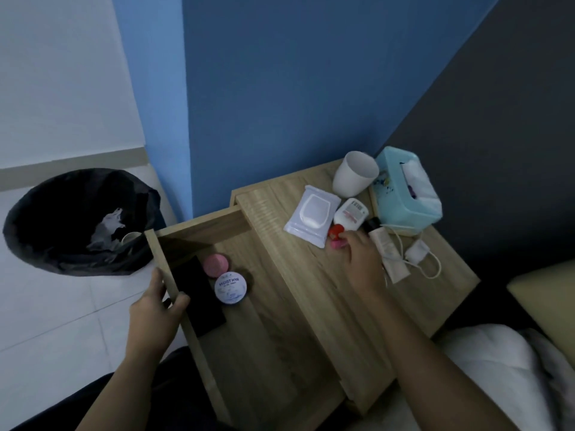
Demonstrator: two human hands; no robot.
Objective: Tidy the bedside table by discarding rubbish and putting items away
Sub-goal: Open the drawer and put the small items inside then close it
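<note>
The wooden bedside table [314, 275] has its drawer [264, 337] pulled out. My left hand [155, 309] grips the drawer's front edge. Inside the drawer lie a black flat object [199, 297], a pink round tin [215, 265] and a white round jar [231, 288]. My right hand [364, 259] reaches onto the tabletop with its fingertips on a small pink item [336, 243] beside the red-capped white bottle [348, 216]. A wipes pack [312, 215], a white cup [354, 174], a cream tube [387, 253] and a white charger with its cable [417, 253] also lie there.
A teal tissue box [404, 194] stands at the table's back right. A bin with a black liner [77, 222], holding crumpled rubbish, sits on the tiled floor to the left. The blue wall is behind, and the bed with white bedding [504, 374] lies at the right.
</note>
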